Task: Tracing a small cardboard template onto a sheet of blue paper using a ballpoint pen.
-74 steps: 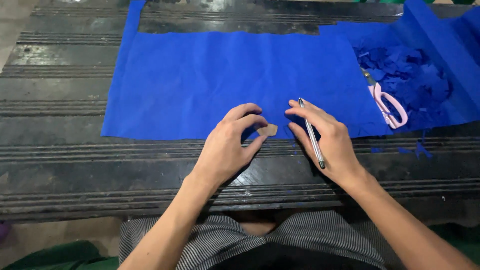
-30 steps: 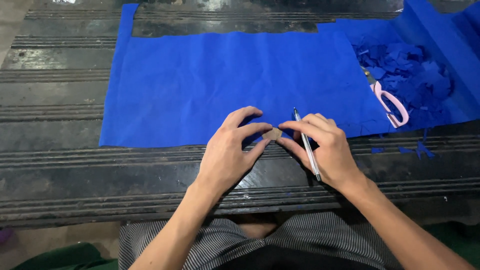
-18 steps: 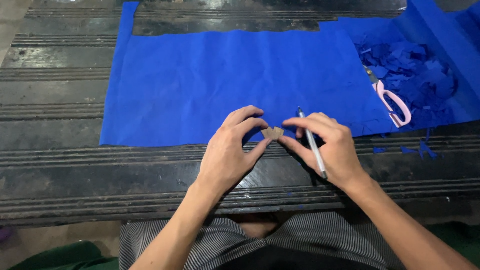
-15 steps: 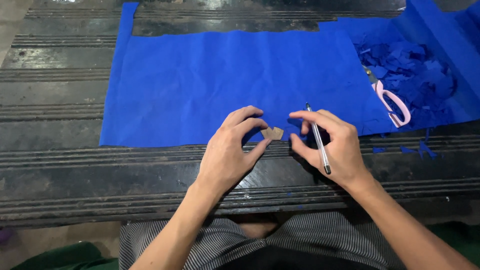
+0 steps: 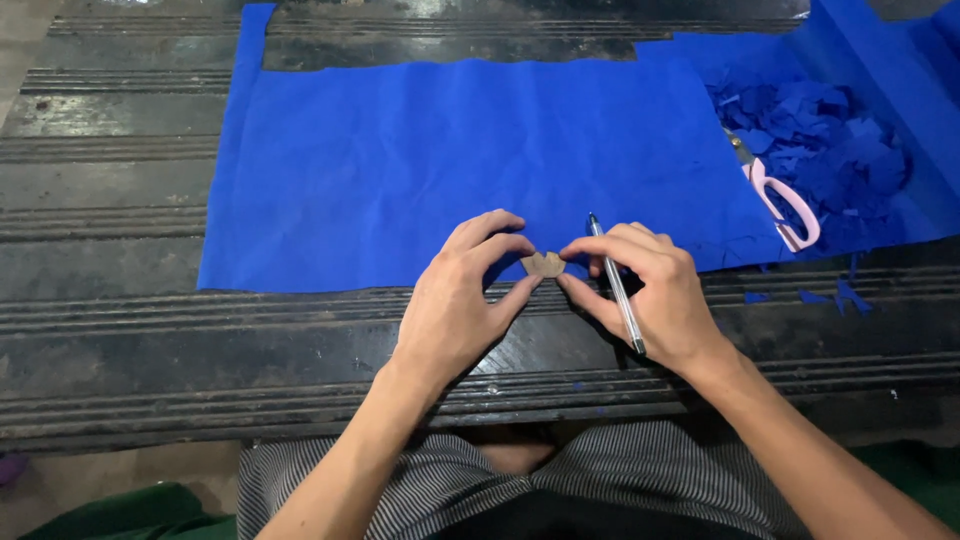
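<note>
At the near edge of the blue cloth, the left hand and the right hand meet over a small tan template, a flat scrap of stiff-looking card with a scalloped top edge and a pointed base. Left forefinger and thumb curl around its left side, fingertips touching the piece; the right thumb and forefinger pinch its right side. So both hands grasp it lightly, pressing it flat against the fabric rather than lifting it.

Tucked between the fingers of the right hand lies a slim pen, a clear barrel with a dark tip pointing away from the body, its rear end sticking out over the back of the hand.

Underneath, the blue cloth is a soft, matte, felt-like sheet, roughly rectangular, with a notch cut out along its far edge and a frayed, jagged border at the right. Well to the right, pink-handled scissors rest on the cloth just beside a loose pile of blue offcuts, small angular snippets heaped together; a few more lie on the bench below.

All of this sits on a dark workbench of worn, grimy planks with long ridged grooves. Striped fabric covers the person's lap at the bottom.
</note>
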